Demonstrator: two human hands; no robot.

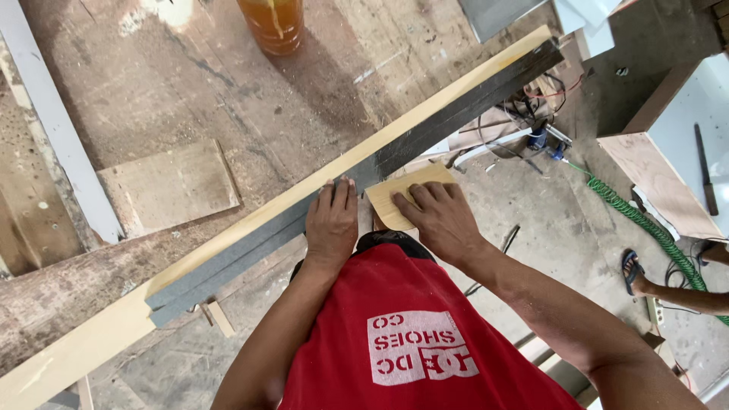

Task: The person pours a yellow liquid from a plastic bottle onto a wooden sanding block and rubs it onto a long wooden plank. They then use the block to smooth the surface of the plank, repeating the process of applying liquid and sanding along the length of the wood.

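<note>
A long pale wooden board (250, 220) lies along the edge of a worn workbench (228, 99), with a grey strip (228, 254) running down its near edge. My left hand (332, 224) rests flat on that strip, fingers together and pointing away from me. My right hand (440, 220) presses a small tan block or sheet (395, 196) against the board's edge just right of the left hand. My red shirt fills the bottom middle.
An amber plastic bottle (273, 23) stands at the bench's far side. A flat wood offcut (168, 188) and a white strip (53, 121) lie on the bench. A green coiled hose (645, 224), cables and another person's foot (634, 273) are on the floor at right.
</note>
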